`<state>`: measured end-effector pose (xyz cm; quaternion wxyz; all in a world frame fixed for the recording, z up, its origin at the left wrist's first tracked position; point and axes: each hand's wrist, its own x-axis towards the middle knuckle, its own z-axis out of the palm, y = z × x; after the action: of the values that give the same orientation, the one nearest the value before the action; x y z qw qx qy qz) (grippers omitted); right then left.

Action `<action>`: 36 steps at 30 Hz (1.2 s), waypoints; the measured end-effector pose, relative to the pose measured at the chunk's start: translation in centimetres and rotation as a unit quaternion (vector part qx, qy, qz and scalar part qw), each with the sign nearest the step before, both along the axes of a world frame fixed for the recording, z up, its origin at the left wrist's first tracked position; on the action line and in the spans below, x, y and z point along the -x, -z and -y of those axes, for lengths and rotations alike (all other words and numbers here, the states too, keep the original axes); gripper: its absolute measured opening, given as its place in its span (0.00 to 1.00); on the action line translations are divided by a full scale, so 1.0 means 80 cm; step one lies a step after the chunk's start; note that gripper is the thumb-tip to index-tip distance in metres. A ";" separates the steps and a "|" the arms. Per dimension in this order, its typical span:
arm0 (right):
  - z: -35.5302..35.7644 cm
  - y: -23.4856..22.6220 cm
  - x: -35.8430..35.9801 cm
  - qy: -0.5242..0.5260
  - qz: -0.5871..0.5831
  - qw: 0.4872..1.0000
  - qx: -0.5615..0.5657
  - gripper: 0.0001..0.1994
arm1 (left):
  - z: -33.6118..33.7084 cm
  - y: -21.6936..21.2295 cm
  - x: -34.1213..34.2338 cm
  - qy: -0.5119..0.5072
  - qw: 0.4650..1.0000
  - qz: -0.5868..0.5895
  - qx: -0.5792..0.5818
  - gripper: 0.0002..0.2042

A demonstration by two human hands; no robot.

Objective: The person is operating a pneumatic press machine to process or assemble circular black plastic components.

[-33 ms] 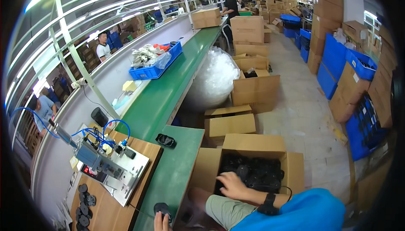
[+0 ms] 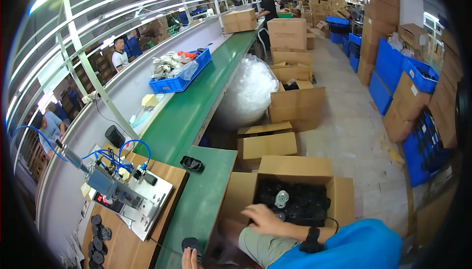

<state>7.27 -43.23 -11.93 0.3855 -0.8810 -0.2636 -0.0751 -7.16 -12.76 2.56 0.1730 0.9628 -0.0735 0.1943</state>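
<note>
At the lower edge, my left hand (image 2: 188, 260) has its fingers closed on a small black rounded part (image 2: 191, 243) on the green tabletop (image 2: 196, 205). My right hand (image 2: 265, 220) hovers at the near left side of an open carton (image 2: 309, 166), fingers bent and apart, with nothing visible in them. Inside the carton lies a heap of black parts (image 2: 307, 202). A silvery-grey part (image 2: 281, 199) lies on top of the heap. A second grey piece (image 2: 280, 216) shows partly, next to my right hand. Another black part (image 2: 191, 164) lies farther up the green tabletop.
A bench press (image 2: 120, 193) with blue air hoses stands at left on a wooden board (image 2: 125, 242), beside several black discs (image 2: 98, 244). A green conveyor (image 2: 172, 124) carries a blue bin (image 2: 183, 74) and a carton (image 2: 239, 21). Open cartons (image 2: 268, 143) line the aisle. Co-workers stand beyond.
The silvery-grey part and the second grey piece now show on the heap. My right hand has shifted slightly left and its fingers are more bent. My left hand has barely moved.
</note>
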 end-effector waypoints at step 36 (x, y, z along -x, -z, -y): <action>-0.066 -0.069 0.102 -0.305 -0.217 0.911 -0.172 0.23 | -0.016 -0.003 0.135 -0.200 0.969 0.139 -0.051 0.16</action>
<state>-0.85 -37.96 -6.39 0.5826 -0.6725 -0.4124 0.1956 -17.97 -11.45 2.80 0.0698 0.9289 0.0870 0.3532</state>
